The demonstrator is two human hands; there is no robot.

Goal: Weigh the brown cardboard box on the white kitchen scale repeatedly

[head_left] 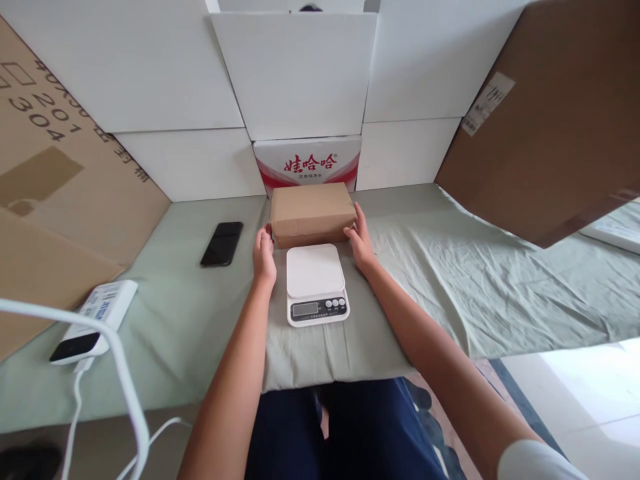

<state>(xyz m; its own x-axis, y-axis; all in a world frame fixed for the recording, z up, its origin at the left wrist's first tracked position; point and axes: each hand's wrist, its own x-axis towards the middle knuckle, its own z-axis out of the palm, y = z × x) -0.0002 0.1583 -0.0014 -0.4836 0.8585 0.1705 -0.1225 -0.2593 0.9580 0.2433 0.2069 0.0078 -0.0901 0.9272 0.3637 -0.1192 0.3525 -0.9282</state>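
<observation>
A closed brown cardboard box (314,210) stands just behind a white kitchen scale (315,272) on the cloth-covered table. My left hand (264,253) presses against the box's left end, fingers partly hidden by its corner. At the opposite end, my right hand (360,237) grips the right side, thumb toward the front and fingers along the edge. Between them the box is held from both ends. Nothing lies on the scale's plate, and its small display looks blank. Whether the box rests on the cloth or is slightly raised, I cannot tell.
A black smartphone (222,244) lies left of the box. Further left is a white power bank-like device (95,321) with a white cable (123,373). Large cartons (545,127) flank both sides. White boxes (300,73) and a red-printed carton (307,162) form the back wall.
</observation>
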